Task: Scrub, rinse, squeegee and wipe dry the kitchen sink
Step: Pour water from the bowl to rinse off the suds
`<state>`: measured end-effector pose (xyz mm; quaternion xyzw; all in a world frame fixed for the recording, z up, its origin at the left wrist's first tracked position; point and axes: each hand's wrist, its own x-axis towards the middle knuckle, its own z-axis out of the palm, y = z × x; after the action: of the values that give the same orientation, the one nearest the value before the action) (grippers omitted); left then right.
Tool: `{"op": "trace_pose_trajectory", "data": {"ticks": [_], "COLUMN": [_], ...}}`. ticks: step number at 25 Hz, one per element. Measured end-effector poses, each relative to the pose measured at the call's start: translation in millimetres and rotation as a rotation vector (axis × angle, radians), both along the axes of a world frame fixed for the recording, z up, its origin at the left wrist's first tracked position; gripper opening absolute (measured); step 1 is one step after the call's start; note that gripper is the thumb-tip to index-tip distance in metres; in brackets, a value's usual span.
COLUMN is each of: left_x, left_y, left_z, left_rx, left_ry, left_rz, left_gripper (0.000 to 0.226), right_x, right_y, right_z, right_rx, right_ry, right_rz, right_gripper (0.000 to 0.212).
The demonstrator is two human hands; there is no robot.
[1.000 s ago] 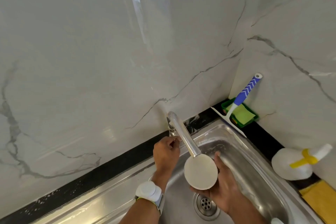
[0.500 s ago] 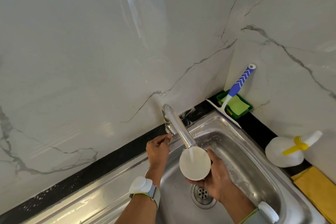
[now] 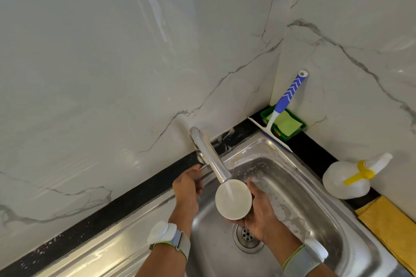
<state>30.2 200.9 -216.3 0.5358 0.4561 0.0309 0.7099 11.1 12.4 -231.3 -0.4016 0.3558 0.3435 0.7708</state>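
We have one view only, worn on the head: it looks forward and steeply down into the sink (image 3: 315,189) from close above, facing the marble wall corner (image 3: 279,51), the forearms entering from the bottom edge.

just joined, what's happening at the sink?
A person is filling a white cup under the running faucet. The right hand holds the cup over the sink basin; the left hand is on the tap lever. The squeegee leans unused in the corner.
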Motion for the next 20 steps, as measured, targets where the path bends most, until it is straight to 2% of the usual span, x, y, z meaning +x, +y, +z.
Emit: {"op": "trace_pose_trajectory", "data": {"ticks": [2,8,12,14,16,18,19,20], "left_x": [-7.5,-16.6,-21.7,-20.9,-16.1,-5.7,-5.7,-9.6], "left_y": [3.1,3.3,-7.4,-14.1,-19.0,-19.0,-14.9,-10.0], "left_z": [-0.3,9.5,17.3,26.5,36.5,46.4,47.2,47.3], "left_rx": [-0.160,-0.337,-0.369,-0.323,-0.193,-0.011,0.055,0.106], "left_ry": [-0.068,-0.143,-0.212,-0.257,-0.270,-0.253,-0.275,-0.313], "left_rz": [0.084,0.136,0.245,0.237,0.121,-0.150,-0.282,-0.398], "left_gripper": [0.014,0.023,0.032,0.032,0.027,0.022,0.027,0.043], "right_x": [0.3,2.4,-0.1,3.6,6.5,10.4,13.9,14.2], "right_y": [1.9,6.1,3.3,2.8,1.8,-0.7,-0.5,0.4], "right_z": [-6.0,-15.4,-18.9,-19.1,-15.7,-11.6,-5.2,-3.4], "right_rx": [0.015,0.037,0.038,0.029,0.061,0.125,0.158,0.174], "right_ry": [0.021,0.051,0.053,0.075,0.070,0.061,0.066,0.070], "right_rz": [-0.007,-0.003,-0.013,-0.005,0.005,-0.010,-0.001,-0.001], "right_gripper": [0.057,0.058,0.056,0.055,0.057,0.058,0.059,0.060]}}
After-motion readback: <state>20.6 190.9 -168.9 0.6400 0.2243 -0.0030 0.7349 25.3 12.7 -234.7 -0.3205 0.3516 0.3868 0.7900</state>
